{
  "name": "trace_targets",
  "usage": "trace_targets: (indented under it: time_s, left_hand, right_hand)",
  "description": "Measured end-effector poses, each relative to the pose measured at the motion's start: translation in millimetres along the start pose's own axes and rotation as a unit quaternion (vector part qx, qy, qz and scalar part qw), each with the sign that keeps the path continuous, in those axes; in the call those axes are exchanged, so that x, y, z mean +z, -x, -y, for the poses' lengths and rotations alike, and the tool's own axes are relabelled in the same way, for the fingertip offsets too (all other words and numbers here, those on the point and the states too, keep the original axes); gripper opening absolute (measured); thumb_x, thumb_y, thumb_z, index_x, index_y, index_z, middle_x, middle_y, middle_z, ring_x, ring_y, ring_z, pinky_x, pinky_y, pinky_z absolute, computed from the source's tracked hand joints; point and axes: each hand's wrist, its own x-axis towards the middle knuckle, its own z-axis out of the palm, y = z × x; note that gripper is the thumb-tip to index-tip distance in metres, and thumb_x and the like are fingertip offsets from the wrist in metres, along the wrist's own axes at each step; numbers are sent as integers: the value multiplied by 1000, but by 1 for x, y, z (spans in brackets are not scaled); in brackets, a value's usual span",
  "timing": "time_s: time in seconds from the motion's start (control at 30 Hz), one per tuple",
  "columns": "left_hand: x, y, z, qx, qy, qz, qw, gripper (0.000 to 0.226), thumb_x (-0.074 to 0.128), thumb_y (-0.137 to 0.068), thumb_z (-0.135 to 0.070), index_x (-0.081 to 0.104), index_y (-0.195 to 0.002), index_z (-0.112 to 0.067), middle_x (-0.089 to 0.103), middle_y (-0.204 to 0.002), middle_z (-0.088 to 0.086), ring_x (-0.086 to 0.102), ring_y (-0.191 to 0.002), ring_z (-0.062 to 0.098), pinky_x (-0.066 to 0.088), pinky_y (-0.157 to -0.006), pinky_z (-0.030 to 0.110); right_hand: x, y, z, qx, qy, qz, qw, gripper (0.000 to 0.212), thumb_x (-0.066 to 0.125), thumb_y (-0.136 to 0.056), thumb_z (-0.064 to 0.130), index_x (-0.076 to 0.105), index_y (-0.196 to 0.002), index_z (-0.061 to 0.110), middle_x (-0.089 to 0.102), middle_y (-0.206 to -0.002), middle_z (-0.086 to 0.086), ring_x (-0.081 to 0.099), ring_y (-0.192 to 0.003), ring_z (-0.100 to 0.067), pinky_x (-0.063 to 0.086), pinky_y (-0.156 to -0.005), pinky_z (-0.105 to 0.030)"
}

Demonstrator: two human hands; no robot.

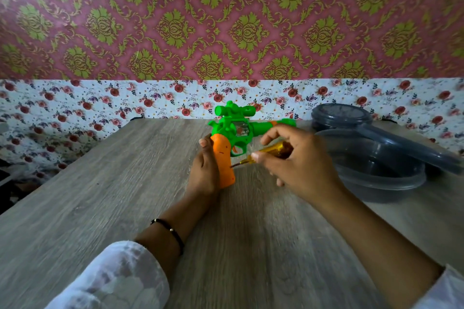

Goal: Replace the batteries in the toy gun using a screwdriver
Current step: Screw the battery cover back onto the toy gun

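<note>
Right now the left hand [204, 168] grips the orange handle of the toy gun [234, 130], thumb tip showing at the handle's upper edge, palm wrapped behind it; the other fingers are hidden behind the grip. Gun stands butt-down on the wooden table [100, 195], green body and scope above the gripped handle, barrel running out to the right past the held part. Right hand [298, 160] pinches a yellow-handled screwdriver [266, 152] between thumb and fingers, curled round the handle; exact finger count on it is blurred. Screwdriver lies angled, its dark tip just off the right side of the orange handle, at or very near the surface — contact cannot be told. Tip sits just below the trigger guard, right beside the left hand's grip.

Right of the right hand, close behind its knuckles: a grey translucent plastic container [376, 173] on the table, with a grey lid [376, 130] leaning on its far rim. Left wrist wears a thin black bracelet [170, 231]; white sleeves on both forearms. Behind the gun, floral wallpaper [125, 100] along the wall base.
</note>
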Motion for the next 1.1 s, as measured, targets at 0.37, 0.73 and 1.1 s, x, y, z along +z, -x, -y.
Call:
trace_targets:
  time_s: [0.37, 0.73, 1.1]
  left_hand:
    - [-3, 0, -2, -46, -173, 19, 984, 48, 68, -69, -32, 43, -108, -22, 58, -103, 7, 60, -98, 31, 52, -81, 42]
    - [-6, -5, -3, -63, -389, 8, 919, 61, 56, -85, -38, 37, -130, -3, 47, -134, 21, 38, -127, 38, 31, -104, 43]
    - [-9, 0, -2, -60, -399, -18, 915, 63, 53, -87, -45, 38, -133, -5, 47, -136, 21, 36, -129, 38, 30, -105, 44]
  right_hand:
    - [-7, -3, -17, -87, 123, 123, 981, 16, 70, -80, 16, 67, -93, 26, 54, -75, 24, 52, -68, 6, 40, -62, -14]
    - [-7, -2, -27, -104, 227, 213, 945, 18, 66, -80, 35, 61, -97, 31, 63, -93, 9, 53, -86, -13, 45, -72, -30]
    - [9, 12, -30, -65, 257, 303, 915, 42, 55, -80, 5, 56, -114, 30, 53, -105, 5, 51, -99, -16, 46, -76, -33]
